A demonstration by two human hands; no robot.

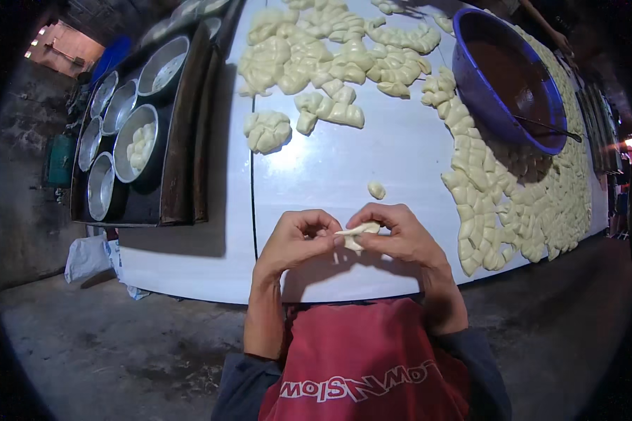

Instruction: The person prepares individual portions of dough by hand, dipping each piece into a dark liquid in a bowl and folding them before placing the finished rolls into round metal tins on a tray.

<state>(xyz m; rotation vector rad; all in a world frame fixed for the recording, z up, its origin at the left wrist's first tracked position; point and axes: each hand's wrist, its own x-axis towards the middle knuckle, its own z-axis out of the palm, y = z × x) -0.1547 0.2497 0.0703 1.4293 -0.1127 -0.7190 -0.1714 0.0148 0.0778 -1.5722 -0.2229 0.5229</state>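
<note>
Apparently midway through shaping, the left hand [296,238] and right hand [405,240] pinch a thin, folded dough piece [359,231] between them, left of the purple basin [472,88] and nearer the person. A small, smooth lump [376,190], seemingly unworked, lies on the tabletop [316,172], also left of the basin. Plump, segmented dough clusters [281,59] spread farther left; a broad dough mass [481,203] skirts the basin's near side. Well left of it, one round metal pan [123,153] visibly holds dough, so much probably remains.
</note>
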